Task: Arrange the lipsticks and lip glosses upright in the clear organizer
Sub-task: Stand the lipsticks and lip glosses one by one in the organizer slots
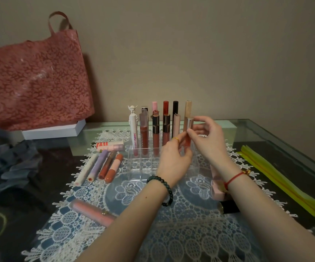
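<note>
Both hands meet over the clear organizer (pixel 143 167), which sits on a white lace mat (pixel 171 233) at the middle of the glass-topped table (pixel 285 140). The right hand (pixel 207 140) pinches a lip gloss with a silver cap (pixel 188 129) between thumb and fingertips, holding it upright above the organizer's right end; the left hand (pixel 173 161), with a gold ring (pixel 175 139) and a dark bead bracelet (pixel 162 188), has its fingers curled around the tube's lower part. Whether the tube's base sits in a compartment cannot be told, since the hands cover it. In the organizer's far rows stand several tubes upright, among them a white one with a winged cap (pixel 133 129) at the left end. At nine o'clock from the organizer four lip glosses (pixel 102 167) lie side by side on the mat, with two more (pixel 110 145) lying crosswise just beyond them. A pink tube (pixel 94 212) lies at seven o'clock, near the left forearm. A pink lipstick (pixel 217 188) lies at four o'clock, partly under the right wrist. A red floral bag (pixel 39 78) stands at ten o'clock against the wall.
</note>
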`<state>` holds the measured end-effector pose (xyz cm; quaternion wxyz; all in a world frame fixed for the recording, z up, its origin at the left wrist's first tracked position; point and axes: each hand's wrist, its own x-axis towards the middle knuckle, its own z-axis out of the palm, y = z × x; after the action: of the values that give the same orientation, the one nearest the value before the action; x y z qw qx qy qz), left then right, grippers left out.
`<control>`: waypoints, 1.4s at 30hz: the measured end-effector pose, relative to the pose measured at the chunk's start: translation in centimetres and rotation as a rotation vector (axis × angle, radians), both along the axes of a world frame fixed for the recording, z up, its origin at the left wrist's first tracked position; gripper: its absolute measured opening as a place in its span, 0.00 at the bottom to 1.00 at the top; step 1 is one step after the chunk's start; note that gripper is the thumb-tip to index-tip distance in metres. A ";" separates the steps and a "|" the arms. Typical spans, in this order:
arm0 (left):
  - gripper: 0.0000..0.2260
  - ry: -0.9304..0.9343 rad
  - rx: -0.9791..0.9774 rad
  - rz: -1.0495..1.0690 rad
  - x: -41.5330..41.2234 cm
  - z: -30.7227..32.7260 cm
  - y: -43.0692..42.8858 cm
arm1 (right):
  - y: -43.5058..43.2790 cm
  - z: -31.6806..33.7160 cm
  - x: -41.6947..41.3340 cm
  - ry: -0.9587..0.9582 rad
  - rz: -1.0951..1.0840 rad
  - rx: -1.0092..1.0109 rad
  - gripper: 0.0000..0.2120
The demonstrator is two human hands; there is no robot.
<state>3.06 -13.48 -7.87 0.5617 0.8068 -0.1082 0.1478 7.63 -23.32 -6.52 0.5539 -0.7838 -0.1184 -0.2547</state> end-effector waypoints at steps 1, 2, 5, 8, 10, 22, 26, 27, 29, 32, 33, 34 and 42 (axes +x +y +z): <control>0.22 -0.005 -0.001 0.001 -0.2 0.1 0.1 | 0.0 0.0 0.0 -0.002 -0.001 0.000 0.15; 0.22 -0.015 0.000 0.002 -0.4 0.3 0.2 | -0.1 0.1 -0.1 -0.007 -0.001 0.001 0.15; 0.21 -0.052 0.007 0.017 -1.4 0.9 0.7 | -0.2 0.3 -0.4 -0.033 -0.003 0.004 0.15; 0.19 -0.096 0.019 0.023 -2.5 1.5 1.8 | -0.3 0.8 -1.1 -0.060 -0.023 -0.015 0.14; 0.19 -0.136 0.040 0.035 -3.3 1.8 3.0 | -0.1 1.3 -1.8 -0.108 -0.041 -0.024 0.13; 0.14 -0.176 0.043 0.362 -5.3 1.2 14.3 | 7.7 2.1 -7.3 -0.118 0.275 -0.221 0.11; 0.14 -0.088 0.124 0.443 -5.2 -0.5 17.5 | 10.8 1.4 -7.7 -0.084 0.375 -0.260 0.11; 0.14 -0.068 0.133 0.465 -5.1 -0.9 18.1 | 11.6 1.3 -7.6 -0.085 0.388 -0.270 0.11; 0.16 -0.032 0.149 0.518 -4.9 -1.7 19.1 | 13.0 1.1 -7.5 -0.077 0.414 -0.297 0.10; 0.18 0.054 0.181 0.554 -4.7 -2.7 20.1 | 15.0 0.8 -7.0 -0.033 0.433 -0.300 0.09; 0.18 0.079 0.196 0.561 -4.7 -2.9 20.4 | 15.5 0.8 -6.8 -0.006 0.439 -0.289 0.09; 0.19 0.096 0.219 0.567 -4.7 -3.2 20.6 | 16.1 0.8 -6.7 0.019 0.446 -0.289 0.09; 0.20 0.164 0.283 0.590 -5.0 -3.3 21.0 | 19.5 -0.8 -5.1 0.095 0.430 -0.382 0.13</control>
<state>-1.93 7.56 -11.13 0.3840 0.8825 0.1562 0.2221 2.48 -3.77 -7.31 0.4424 -0.8419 -0.3014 -0.0674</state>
